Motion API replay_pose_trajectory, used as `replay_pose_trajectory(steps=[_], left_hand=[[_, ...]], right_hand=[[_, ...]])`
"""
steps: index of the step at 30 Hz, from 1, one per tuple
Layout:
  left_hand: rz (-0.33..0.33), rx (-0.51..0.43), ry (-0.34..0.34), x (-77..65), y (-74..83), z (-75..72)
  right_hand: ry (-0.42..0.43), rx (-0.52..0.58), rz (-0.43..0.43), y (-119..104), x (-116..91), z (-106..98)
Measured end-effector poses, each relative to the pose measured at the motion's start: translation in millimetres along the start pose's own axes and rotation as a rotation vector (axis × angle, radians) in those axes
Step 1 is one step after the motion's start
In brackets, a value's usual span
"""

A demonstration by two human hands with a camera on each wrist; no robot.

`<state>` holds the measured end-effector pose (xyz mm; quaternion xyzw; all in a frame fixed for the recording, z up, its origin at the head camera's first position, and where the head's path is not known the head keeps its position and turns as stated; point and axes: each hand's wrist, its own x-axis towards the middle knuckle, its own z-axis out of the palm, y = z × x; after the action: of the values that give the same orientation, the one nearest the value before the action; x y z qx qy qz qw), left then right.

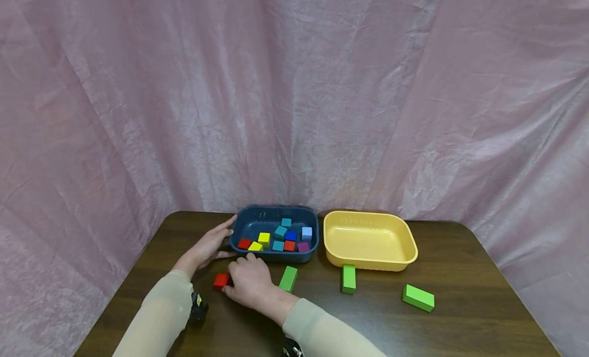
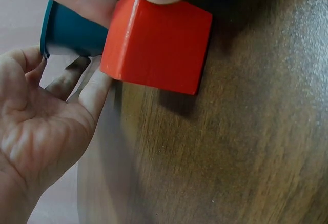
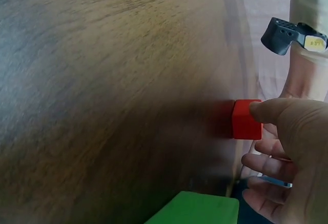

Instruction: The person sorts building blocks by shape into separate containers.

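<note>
My right hand point(image 1: 250, 281) pinches a red block point(image 1: 221, 282) between thumb and fingers, just in front of the dark blue tray point(image 1: 276, 257). The right wrist view shows the thumb on the red block point(image 3: 247, 119), which is on or close to the tabletop. At the tray's left end is my left hand point(image 1: 209, 247), its fingers against the outer wall and rim. In the left wrist view the left hand point(image 2: 48, 119) has its palm turned up and fingers loosely extended. Inside the tray lie several small blocks: red, yellow point(image 1: 264, 239), teal, blue, light blue and purple.
A yellow tray point(image 1: 368, 265) with nothing in it stands right of the blue one. Along the front lie three long green blocks: one by my right hand point(image 1: 288, 279), one at the yellow tray's front point(image 1: 348, 279), one farther right point(image 1: 418, 297). A pink curtain point(image 1: 294, 101) hangs behind the table.
</note>
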<state>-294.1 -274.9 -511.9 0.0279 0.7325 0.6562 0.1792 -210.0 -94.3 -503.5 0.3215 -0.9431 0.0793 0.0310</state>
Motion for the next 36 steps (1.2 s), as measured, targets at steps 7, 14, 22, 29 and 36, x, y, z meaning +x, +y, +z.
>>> replay_pose_trajectory(steps=[7, 14, 22, 29, 36], left_hand=[[0.002, 0.013, -0.010, -0.8, 0.9, 0.1], [-0.002, 0.023, 0.000, -1.3, 0.9, -0.8], [-0.004, 0.019, -0.002, -1.1, 0.7, -1.3], [0.004, 0.007, -0.021, -2.9, 3.1, -0.4], [0.003, 0.003, -0.013, -3.5, 3.2, 0.6]], right_hand=[[-0.007, -0.013, 0.006, -3, 3, 0], [-0.002, -0.037, 0.003, -5, 5, 1], [0.007, -0.024, -0.016, -5, 2, -1], [0.014, 0.012, -0.016, -1, -2, -6], [0.038, 0.016, -0.036, 3, -8, -10]])
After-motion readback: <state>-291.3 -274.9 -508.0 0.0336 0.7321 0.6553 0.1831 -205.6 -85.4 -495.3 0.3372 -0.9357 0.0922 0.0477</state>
